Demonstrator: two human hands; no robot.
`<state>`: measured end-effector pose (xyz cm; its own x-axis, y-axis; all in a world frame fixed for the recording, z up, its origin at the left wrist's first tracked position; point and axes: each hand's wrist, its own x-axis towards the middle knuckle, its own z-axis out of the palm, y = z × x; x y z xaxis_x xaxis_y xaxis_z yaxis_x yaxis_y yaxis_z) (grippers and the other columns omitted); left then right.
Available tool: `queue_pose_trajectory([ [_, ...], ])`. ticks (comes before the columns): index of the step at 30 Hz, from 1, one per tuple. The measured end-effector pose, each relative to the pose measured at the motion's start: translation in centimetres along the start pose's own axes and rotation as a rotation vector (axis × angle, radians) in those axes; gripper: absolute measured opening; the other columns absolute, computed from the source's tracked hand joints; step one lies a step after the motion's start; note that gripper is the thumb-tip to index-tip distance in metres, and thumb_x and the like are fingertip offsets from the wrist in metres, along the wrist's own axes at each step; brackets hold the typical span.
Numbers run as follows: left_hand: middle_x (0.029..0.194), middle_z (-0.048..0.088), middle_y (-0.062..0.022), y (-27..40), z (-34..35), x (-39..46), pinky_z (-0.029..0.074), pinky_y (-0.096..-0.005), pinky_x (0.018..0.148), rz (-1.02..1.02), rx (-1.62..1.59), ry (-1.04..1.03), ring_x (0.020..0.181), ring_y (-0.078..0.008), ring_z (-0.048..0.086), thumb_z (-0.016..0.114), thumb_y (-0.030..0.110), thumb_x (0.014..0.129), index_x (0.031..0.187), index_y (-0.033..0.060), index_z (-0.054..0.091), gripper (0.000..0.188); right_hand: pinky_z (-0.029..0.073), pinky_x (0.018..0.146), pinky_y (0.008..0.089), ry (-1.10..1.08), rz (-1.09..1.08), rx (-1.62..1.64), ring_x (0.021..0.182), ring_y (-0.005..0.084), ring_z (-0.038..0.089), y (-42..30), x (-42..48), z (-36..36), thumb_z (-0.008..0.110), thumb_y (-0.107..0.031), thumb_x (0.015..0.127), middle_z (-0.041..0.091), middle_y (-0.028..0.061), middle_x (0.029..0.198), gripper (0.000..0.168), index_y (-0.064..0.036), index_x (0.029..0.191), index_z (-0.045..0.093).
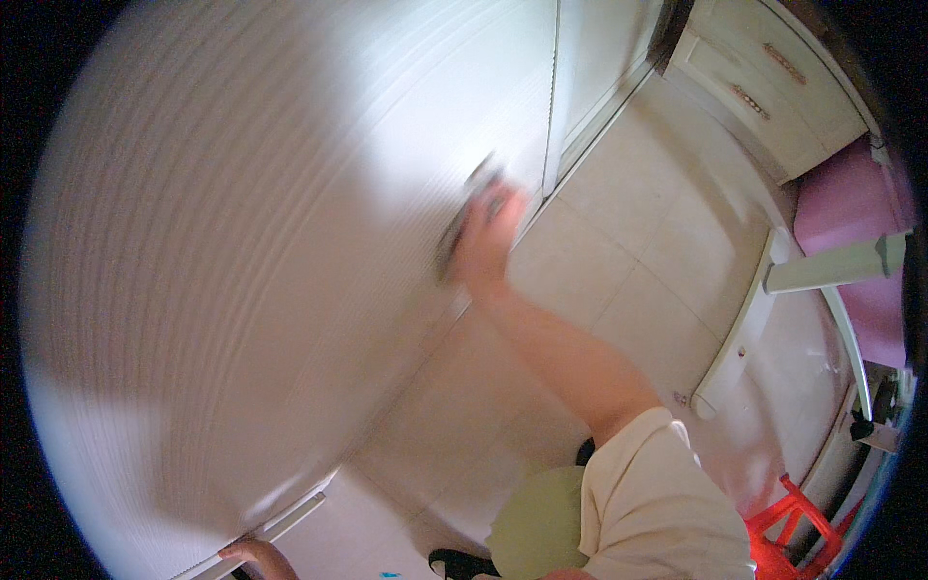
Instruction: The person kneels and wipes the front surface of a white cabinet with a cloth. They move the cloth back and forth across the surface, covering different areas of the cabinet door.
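A large white panel with fine ribbed lines (290, 239) fills the left and middle of the view. My right hand (493, 232) is closed around a dark, flat hand-held tool (453, 243), which lies against or close to the panel near its lower right edge. Motion blurs both, and the tool's exact kind cannot be told. At the bottom left, my left hand (262, 558) is at the panel's edge beside a white strip (293, 516); part of it is cut off by the frame, and its grip is unclear.
Beige floor tiles (609, 268) run beside the panel. A white drawer cabinet (776, 80) stands at the upper right, near a pink object (844, 199) and a pale stand with a long foot (739, 341). A red plastic stool (794, 529) is at the lower right, a black shoe (460, 564) at the bottom.
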<state>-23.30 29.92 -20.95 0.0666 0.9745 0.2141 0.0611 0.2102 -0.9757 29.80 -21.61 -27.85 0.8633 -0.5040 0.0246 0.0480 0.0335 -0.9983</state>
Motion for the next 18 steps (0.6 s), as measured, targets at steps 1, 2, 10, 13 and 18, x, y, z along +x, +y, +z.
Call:
queue_pose_trajectory([
  [1, 0.143, 0.033, -0.0220, -0.1, 0.2, 0.0, 0.021, -0.0630, 0.102, -0.005, 0.000, -0.001, 0.126, -0.0474, 0.033, 0.031, 0.047, 0.096, 0.139, -0.0052, 0.030, 0.068, 0.037, 0.088, 0.0406, 0.056, -0.043, -0.059, 0.097, 0.0320, 0.047, -2.3, 3.2, -1.1, 0.047, -0.011, 0.091, 0.047, 0.0191, 0.100, 0.020, 0.003, 0.106, 0.045],
  [2, 0.143, 0.033, -0.0219, -0.1, -0.6, 0.5, 0.021, -0.0623, 0.103, -0.004, -0.009, 0.017, 0.126, -0.0468, 0.033, 0.031, 0.047, 0.096, 0.139, -0.0052, 0.030, 0.067, 0.038, 0.086, 0.0402, 0.158, -0.147, 0.015, 0.093, 0.0297, 0.048, -0.6, 7.2, -1.5, 0.047, -0.013, 0.092, 0.047, 0.0195, 0.101, 0.021, 0.005, 0.105, 0.045],
  [10, 0.144, 0.032, -0.0212, 0.1, -1.2, 0.5, 0.023, -0.0564, 0.105, 0.017, -0.013, 0.016, 0.127, -0.0414, 0.035, 0.030, 0.046, 0.096, 0.139, -0.0051, 0.030, 0.066, 0.037, 0.088, 0.0402, -0.157, -0.018, 0.245, 0.100, 0.0238, 0.044, 6.6, -8.2, 1.2, 0.047, -0.020, 0.094, 0.044, 0.0142, 0.105, 0.024, -0.002, 0.109, 0.042],
  [13, 0.144, 0.031, -0.0210, 0.1, -0.4, 0.3, 0.024, -0.0542, 0.105, 0.014, -0.002, 0.003, 0.128, -0.0393, 0.035, 0.030, 0.046, 0.096, 0.139, -0.0051, 0.030, 0.066, 0.038, 0.086, 0.0399, -0.152, -0.097, 0.083, 0.096, 0.0223, 0.044, 3.3, -9.8, 0.8, 0.048, -0.017, 0.093, 0.045, 0.0120, 0.099, 0.019, -0.004, 0.105, 0.042],
  [18, 0.145, 0.030, -0.0205, -0.2, -0.2, 0.2, 0.025, -0.0505, 0.107, 0.012, -0.010, 0.003, 0.128, -0.0360, 0.036, 0.030, 0.045, 0.097, 0.139, -0.0050, 0.030, 0.066, 0.039, 0.086, 0.0410, 0.133, -0.056, -0.018, 0.097, 0.0307, 0.049, -0.8, 8.8, -2.1, 0.046, -0.016, 0.094, 0.049, 0.0209, 0.103, 0.024, 0.006, 0.105, 0.045],
])
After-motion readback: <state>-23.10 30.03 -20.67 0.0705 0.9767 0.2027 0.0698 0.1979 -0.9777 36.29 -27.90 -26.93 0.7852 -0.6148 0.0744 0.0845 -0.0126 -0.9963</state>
